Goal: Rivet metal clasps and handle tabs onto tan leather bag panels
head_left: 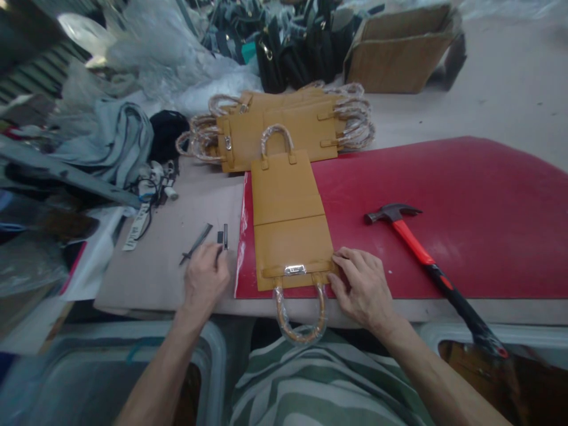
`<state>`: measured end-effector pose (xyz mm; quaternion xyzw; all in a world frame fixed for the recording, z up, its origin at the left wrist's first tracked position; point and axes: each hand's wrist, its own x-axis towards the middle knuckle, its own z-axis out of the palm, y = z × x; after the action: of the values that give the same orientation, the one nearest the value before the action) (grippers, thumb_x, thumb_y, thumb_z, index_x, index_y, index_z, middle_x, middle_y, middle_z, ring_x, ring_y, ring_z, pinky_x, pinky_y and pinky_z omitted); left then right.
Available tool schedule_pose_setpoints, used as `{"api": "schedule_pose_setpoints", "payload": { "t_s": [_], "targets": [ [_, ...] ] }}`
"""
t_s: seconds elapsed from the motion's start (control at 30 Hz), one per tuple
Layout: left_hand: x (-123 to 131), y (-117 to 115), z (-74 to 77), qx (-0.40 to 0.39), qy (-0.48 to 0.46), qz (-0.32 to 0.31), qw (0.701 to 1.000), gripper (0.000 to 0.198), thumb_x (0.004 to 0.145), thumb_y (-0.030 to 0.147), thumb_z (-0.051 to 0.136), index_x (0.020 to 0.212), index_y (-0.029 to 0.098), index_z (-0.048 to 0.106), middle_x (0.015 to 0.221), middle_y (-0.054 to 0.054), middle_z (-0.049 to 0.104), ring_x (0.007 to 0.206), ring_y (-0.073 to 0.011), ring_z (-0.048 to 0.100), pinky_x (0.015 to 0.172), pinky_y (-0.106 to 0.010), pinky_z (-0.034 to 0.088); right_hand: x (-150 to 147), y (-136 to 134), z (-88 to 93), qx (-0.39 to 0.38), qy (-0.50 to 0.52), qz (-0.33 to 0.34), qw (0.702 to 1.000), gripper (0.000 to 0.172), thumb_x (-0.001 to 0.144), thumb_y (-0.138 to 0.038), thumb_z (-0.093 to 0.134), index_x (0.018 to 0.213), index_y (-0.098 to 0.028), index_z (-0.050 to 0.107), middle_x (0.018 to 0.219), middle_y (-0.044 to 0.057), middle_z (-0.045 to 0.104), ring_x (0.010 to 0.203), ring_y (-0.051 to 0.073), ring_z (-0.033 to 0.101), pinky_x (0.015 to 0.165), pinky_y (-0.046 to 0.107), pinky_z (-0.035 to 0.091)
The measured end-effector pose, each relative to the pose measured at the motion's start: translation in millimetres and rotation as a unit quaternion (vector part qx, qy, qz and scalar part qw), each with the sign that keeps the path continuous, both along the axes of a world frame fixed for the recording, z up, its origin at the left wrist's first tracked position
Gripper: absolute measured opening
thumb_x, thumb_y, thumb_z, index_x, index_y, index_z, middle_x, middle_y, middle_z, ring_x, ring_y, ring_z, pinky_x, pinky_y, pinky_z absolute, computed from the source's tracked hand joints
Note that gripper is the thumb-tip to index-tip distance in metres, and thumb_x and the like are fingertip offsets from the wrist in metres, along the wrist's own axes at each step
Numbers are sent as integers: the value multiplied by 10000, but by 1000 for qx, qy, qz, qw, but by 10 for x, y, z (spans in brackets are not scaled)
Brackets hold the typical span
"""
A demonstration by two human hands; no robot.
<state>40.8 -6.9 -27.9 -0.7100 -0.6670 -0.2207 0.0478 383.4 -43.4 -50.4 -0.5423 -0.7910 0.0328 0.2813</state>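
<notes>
A tan leather bag [288,219] lies flat and unfolded on a red mat [444,201], with a wrapped handle at each end and a silver clasp [295,270] near me. My right hand [361,287] rests on the bag's near right corner, fingers curled and pressing on the strap beside the clasp. My left hand [205,278] is closed on the grey board left of the mat, pinching a small dark metal piece [220,239]. A thin dark tool [195,244] lies just beyond it.
A hammer [426,260] with a red and black handle lies on the mat at right, handle over the table edge. A stack of tan bags [284,124] sits behind. A cardboard box [399,50], black bags and plastic wrap fill the back; cloth and clutter at left.
</notes>
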Motion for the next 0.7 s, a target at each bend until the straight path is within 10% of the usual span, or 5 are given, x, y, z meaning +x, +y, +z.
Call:
{"api": "schedule_pose_setpoints", "payload": {
  "t_s": [0.23,0.4,0.7],
  "targets": [
    [881,-600,-38,3,-68,-213,975,134,976,160,541,1042,189,654,1081,-115,689,999,-256,647,892,-411,564,24,12,-27,25,14,9,1000,214,936,-244,596,1136,-168,606,1160,128,659,1080,291,575,913,442,429],
    [895,-479,-24,-11,-71,-182,981,195,945,125,575,1124,192,613,1128,-118,672,1017,-269,621,886,-436,554,40,38,-51,8,-1,41,999,267,979,-239,534,1220,-213,645,1275,127,612,1147,289,551,937,457,413],
    [877,-275,162,-103,228,-286,925,142,938,58,492,1002,140,590,956,-106,590,870,-273,554,706,-387,491,-70,271,194,-36,-125,176,976,266,920,-106,529,1133,-188,667,1042,94,661,901,242,507,824,395,379]
  ]
}}
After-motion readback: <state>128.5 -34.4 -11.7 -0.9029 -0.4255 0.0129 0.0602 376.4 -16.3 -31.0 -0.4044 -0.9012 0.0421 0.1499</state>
